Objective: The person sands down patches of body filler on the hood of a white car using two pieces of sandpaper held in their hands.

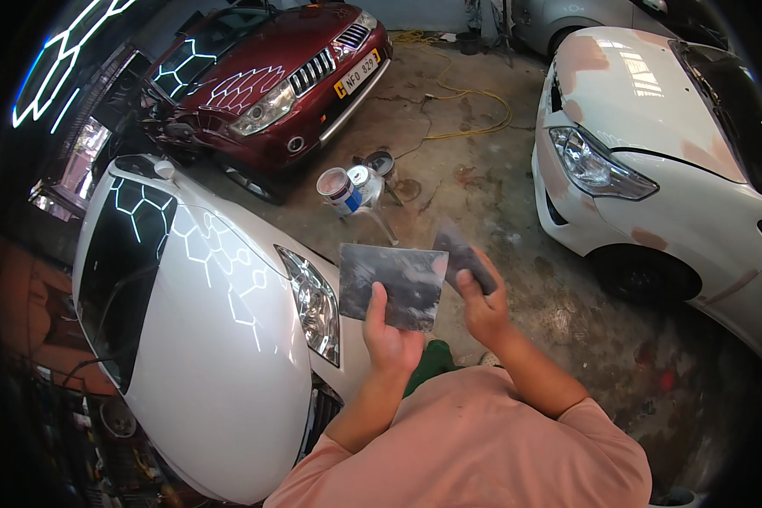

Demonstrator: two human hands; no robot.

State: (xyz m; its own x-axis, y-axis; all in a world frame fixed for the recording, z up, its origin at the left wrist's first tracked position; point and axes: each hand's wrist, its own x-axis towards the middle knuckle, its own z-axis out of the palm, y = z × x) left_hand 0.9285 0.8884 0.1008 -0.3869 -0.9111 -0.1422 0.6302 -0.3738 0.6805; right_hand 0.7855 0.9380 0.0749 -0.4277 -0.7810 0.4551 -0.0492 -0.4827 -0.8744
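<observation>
My left hand [389,340] grips a dark, flat rectangular plate [398,275] by its near edge, with the thumb lying on top. Pale smears streak the plate's face. In my right hand [487,311] is a thin dark spreader [464,258], pinched between thumb and fingers and tilted beside the plate's right edge. The spreader's far corner is close to the plate; whether they touch I cannot tell. Beyond both hands, an open can [337,182] with a pinkish inside and a smaller white-lidded can [360,175] stand on a small stool [372,222].
A white car [220,339] is close on my left, its headlight [311,305] near the plate. Another white car [643,127] with brownish patches is at right. A dark red car [271,76] stands far left. Yellow cable [474,135] lies looped on the concrete floor.
</observation>
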